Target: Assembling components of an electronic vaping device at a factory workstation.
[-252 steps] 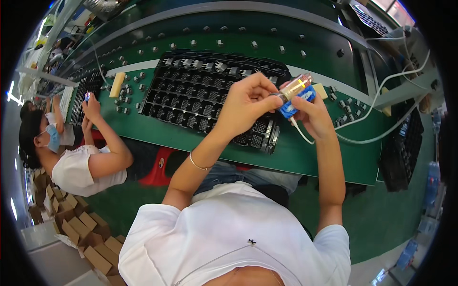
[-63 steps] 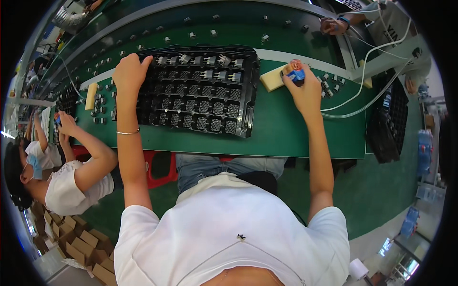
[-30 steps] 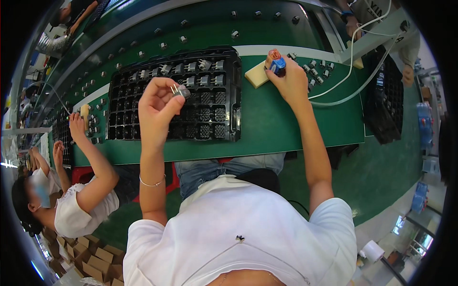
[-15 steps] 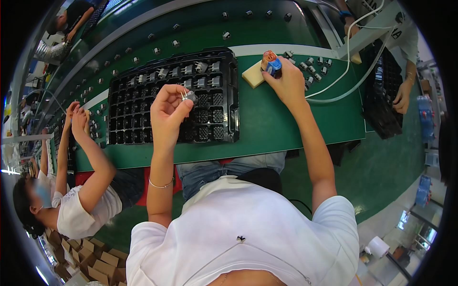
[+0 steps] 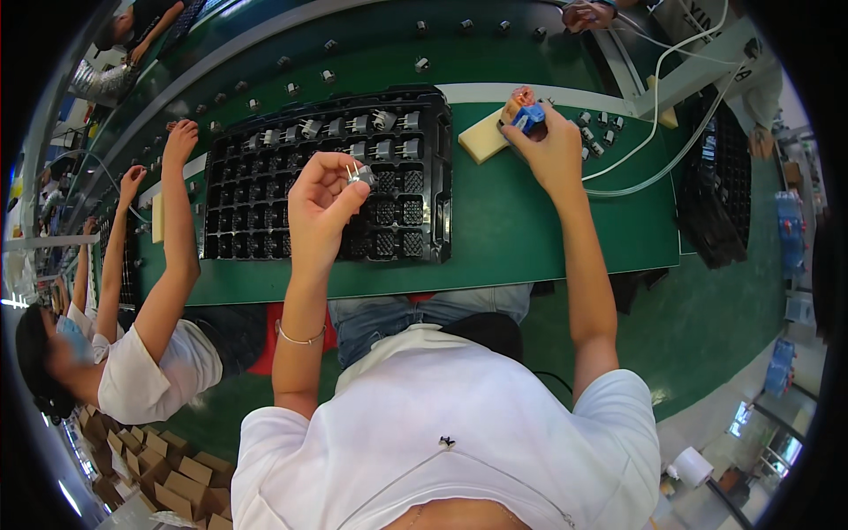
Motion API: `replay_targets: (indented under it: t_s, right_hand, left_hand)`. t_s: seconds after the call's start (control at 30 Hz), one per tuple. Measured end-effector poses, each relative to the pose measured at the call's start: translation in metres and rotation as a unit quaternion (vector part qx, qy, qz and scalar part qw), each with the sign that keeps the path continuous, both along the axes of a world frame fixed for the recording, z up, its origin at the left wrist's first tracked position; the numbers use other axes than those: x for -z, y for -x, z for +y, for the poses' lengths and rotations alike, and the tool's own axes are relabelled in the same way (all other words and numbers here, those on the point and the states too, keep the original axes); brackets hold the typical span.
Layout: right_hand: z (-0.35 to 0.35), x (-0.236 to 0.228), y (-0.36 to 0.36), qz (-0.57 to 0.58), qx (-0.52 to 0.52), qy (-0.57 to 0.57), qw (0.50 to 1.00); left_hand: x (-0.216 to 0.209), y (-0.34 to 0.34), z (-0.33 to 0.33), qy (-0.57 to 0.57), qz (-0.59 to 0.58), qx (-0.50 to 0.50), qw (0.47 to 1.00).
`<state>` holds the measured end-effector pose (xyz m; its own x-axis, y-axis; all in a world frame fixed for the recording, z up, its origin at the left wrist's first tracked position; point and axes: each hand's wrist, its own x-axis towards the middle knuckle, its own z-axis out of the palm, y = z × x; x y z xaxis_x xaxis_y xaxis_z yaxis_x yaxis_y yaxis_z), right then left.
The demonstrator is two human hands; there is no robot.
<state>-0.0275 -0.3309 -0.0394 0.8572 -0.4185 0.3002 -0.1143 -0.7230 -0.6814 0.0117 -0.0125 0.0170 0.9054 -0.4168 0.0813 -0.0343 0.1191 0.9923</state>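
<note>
Over the right half of a black compartment tray (image 5: 444, 190), my left hand (image 5: 320, 196) pinches a small grey plug (image 5: 365, 177), its metal pins pointing up. Similar grey plugs (image 5: 357, 124) fill part of the tray's far rows, while the nearer compartments hold none. To the right, my right hand (image 5: 558, 152) closes around a small blue and orange object (image 5: 526, 115); its exact kind is unclear. That object is beside the far right end of a pale yellow block (image 5: 481, 137) on the green table (image 5: 495, 230).
Loose plugs (image 5: 608, 135) lie right of my right hand, near clear tubes (image 5: 658, 115). Spaced plugs sit on a green conveyor (image 5: 380, 49) beyond the tray. A co-worker's arm (image 5: 179, 203) reaches over the table at left. Dark stacked trays (image 5: 711, 203) stand at right.
My right hand and the blue and orange object have shifted slightly right. My left hand still pinches the plug. At left, the co-worker's hand has reached forward towards the conveyor.
</note>
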Motion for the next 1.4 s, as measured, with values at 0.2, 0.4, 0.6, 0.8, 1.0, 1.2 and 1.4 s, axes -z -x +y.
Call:
replay_targets:
  t_s: [0.2,0.4,0.6,0.8,1.0,1.2,1.4]
  right_hand:
    - [0.018,0.008,0.002,-0.035,0.032,0.059,0.997]
    - [0.021,0.010,0.001,-0.059,0.049,0.104,0.992]
    - [0.019,0.013,0.002,-0.040,0.054,0.112,0.991]
    - [0.019,0.015,0.001,-0.047,0.055,0.119,0.990]
    - [0.013,0.011,-0.002,-0.005,0.083,0.124,0.989]
    - [0.018,0.013,0.001,-0.042,0.055,0.128,0.989]
    - [0.013,0.011,-0.002,-0.047,0.061,0.141,0.987]
  left_hand:
    - [0.003,0.001,-0.001,-0.001,-0.003,0.001,1.000]
    - [0.006,0.001,-0.001,0.010,-0.003,-0.005,1.000]
    - [0.006,0.001,-0.002,0.006,-0.008,-0.002,1.000]
    - [0.006,0.001,-0.001,0.009,-0.007,-0.005,1.000]
    - [0.005,0.002,0.000,0.004,-0.006,0.001,1.000]
    - [0.005,0.003,-0.002,0.010,-0.011,-0.003,1.000]
    - [0.007,0.002,-0.001,0.013,-0.007,0.002,1.000]
